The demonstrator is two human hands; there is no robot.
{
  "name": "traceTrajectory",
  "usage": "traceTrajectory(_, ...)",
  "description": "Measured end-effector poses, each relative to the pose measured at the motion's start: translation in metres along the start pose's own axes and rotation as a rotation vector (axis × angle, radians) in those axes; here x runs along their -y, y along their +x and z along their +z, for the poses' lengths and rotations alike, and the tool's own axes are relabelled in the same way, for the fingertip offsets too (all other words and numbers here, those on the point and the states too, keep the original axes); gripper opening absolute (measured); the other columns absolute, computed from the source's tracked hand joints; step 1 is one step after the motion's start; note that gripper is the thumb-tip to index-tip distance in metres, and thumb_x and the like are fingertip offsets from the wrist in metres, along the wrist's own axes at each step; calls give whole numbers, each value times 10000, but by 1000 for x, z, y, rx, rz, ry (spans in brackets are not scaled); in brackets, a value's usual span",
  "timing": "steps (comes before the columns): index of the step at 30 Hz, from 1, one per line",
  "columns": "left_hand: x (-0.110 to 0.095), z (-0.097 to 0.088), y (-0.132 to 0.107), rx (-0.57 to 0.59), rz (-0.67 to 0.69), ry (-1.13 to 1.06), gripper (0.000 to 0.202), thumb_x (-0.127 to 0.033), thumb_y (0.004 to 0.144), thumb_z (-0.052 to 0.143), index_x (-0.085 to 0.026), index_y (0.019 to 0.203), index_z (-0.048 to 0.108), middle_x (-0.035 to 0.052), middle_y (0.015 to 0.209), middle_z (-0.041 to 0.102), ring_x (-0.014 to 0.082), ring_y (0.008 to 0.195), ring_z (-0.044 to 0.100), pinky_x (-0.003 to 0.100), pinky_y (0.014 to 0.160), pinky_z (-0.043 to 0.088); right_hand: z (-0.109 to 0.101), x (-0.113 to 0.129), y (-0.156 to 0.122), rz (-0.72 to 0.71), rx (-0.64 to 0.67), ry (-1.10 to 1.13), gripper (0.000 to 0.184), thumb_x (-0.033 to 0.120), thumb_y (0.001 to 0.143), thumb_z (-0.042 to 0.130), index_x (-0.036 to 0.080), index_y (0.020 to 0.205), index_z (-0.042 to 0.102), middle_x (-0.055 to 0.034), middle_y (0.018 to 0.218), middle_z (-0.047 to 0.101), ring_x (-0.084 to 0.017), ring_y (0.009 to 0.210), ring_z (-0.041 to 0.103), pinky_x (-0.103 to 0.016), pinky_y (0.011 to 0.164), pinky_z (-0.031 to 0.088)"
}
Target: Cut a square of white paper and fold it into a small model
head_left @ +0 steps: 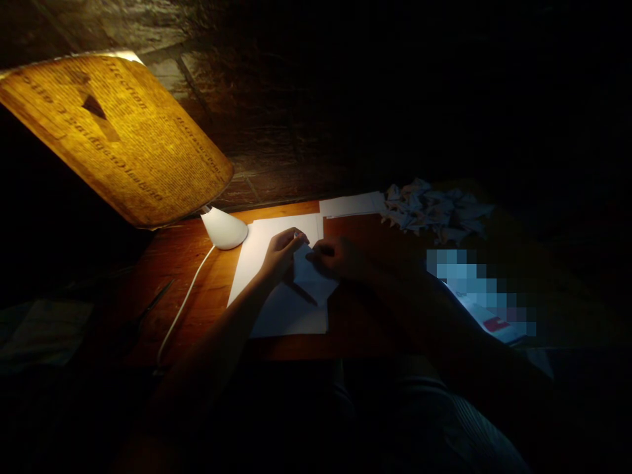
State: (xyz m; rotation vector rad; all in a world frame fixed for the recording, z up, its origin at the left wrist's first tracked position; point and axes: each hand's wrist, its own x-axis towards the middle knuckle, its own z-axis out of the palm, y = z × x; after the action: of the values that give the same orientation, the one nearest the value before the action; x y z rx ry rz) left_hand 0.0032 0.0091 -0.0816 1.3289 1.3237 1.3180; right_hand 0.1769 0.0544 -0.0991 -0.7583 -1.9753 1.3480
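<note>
My left hand (282,253) and my right hand (336,257) meet over a small folded piece of white paper (312,282). Both hands pinch its upper edge, fingers closed on the fold. The folded paper rests above a larger white sheet (276,309) lying on the wooden table (197,263). The scene is dark, lit only by a lamp at the left.
A white lamp (224,228) with a cord (182,309) stands left of the sheets, shaded by a printed yellow paper (118,131). A heap of folded paper pieces (434,210) lies at the back right. More white sheets (350,204) lie behind. Scissors (148,309) lie left.
</note>
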Motion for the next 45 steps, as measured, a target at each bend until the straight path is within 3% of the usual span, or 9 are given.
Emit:
traceTrajectory(5, 3, 0, 0, -24, -12, 11, 393, -556, 753, 783, -179, 752, 670, -11, 652, 557, 102, 554, 439, 225, 473, 290, 1, -1, 0, -18, -25, -18, 494, 663, 825, 694, 175, 752, 682, -30, 718, 672, -157, 678, 585, -286, 630, 403)
traceTrajectory(10, 2, 2, -1, -19, -6, 23, 500, -562, 718, 824, -178, 604, 525, -41, 551, 458, 83, 509, 399, 216, 478, 280, 1, 2, -1, -22, -62, -56, 519, 684, 820, 684, 178, 706, 651, -24, 691, 655, -152, 662, 563, -282, 619, 385)
traceTrajectory(15, 0, 6, -3, -72, 81, 92, 502, -520, 728, 831, -175, 564, 505, -37, 541, 461, 79, 509, 398, 220, 482, 275, 1, 6, -2, 3, -89, -105, 483, 636, 837, 681, 175, 696, 662, -29, 673, 652, -148, 633, 548, -285, 607, 372)
traceTrajectory(20, -1, 7, -3, -106, 67, 141, 517, -507, 710, 852, -181, 544, 487, -43, 520, 433, 78, 496, 388, 221, 461, 259, 2, 7, -3, -20, -82, -142, 436, 568, 884, 646, 182, 683, 652, -32, 664, 651, -145, 624, 540, -287, 594, 360)
traceTrajectory(27, 6, 1, -1, -47, 42, -10, 553, -651, 749, 777, -176, 609, 531, -33, 582, 458, 91, 542, 429, 217, 499, 330, 2, -1, -4, -13, -60, 32, 452, 617, 870, 657, 175, 776, 673, -36, 721, 676, -156, 659, 590, -285, 605, 418)
traceTrajectory(36, 5, 3, -1, -107, 82, -17, 576, -629, 766, 771, -183, 566, 468, -50, 539, 395, 77, 498, 373, 208, 474, 318, 3, 3, -3, 4, -71, 34, 411, 577, 885, 655, 184, 767, 689, -42, 733, 678, -160, 672, 597, -300, 625, 428)
traceTrajectory(45, 3, 0, -1, -142, 58, -33, 501, -613, 773, 762, -164, 617, 602, -3, 599, 578, 103, 537, 542, 206, 506, 448, 0, 2, -4, -25, -77, -109, 273, 415, 877, 692, 159, 781, 708, -37, 730, 709, -141, 657, 611, -269, 621, 415)
